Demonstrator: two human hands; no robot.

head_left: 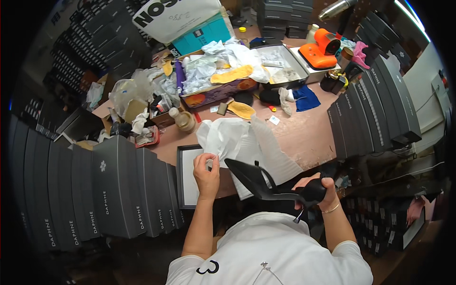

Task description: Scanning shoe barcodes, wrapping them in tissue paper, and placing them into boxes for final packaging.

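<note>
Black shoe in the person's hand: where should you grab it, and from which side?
I'd hold the black shoe by its rounded back, coming from the person's right. That end faces right and looks chunky enough to wrap fingers around, and the right hand holds it there. The pointed toe sticks out the other way, toward the left.

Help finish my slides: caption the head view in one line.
Right hand holding a black heeled shoe, left hand by crumpled white paper, at a cluttered bench flanked by dark boxes.
</note>
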